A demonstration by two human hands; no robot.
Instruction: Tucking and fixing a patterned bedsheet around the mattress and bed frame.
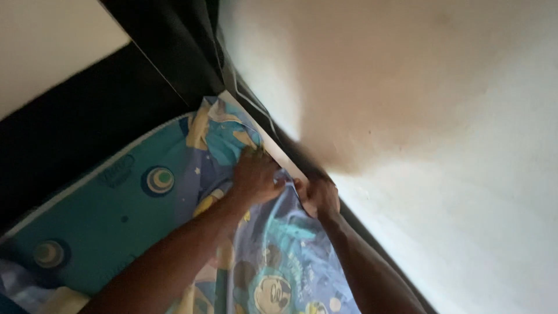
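sheet [279,244] of pale blue cartoon-print cloth lies over part of a teal mattress [110,209], and both hands work its edge at the side where the mattress meets the cream wall [442,145]. the left hand [254,176] is curled down over the cloth, fingers pressed into a bunch of it near the mattress edge; it looks closed on the fabric. the right hand [318,196] sits just beside it, closer to the wall, fingers folded around the hem and gripping the sheet there. the two hands are almost touching, with a ridge of cloth between them.

judging by how things lie, the work looks partway along. the stretch of sheet under the forearms, toward the bottom of the view, lies fairly flat over the mattress. beyond the hands, toward the far corner [218,113], the cloth is rumpled and folded back on itself, so that corner seems not yet dressed. a broad part of the mattress on the left is bare, its printed circles showing, so that side appears to be left to cover. a dark bed frame [174,52] runs behind the corner. whether the hem is already tucked under by the wall cannot be told; the gap is in shadow.
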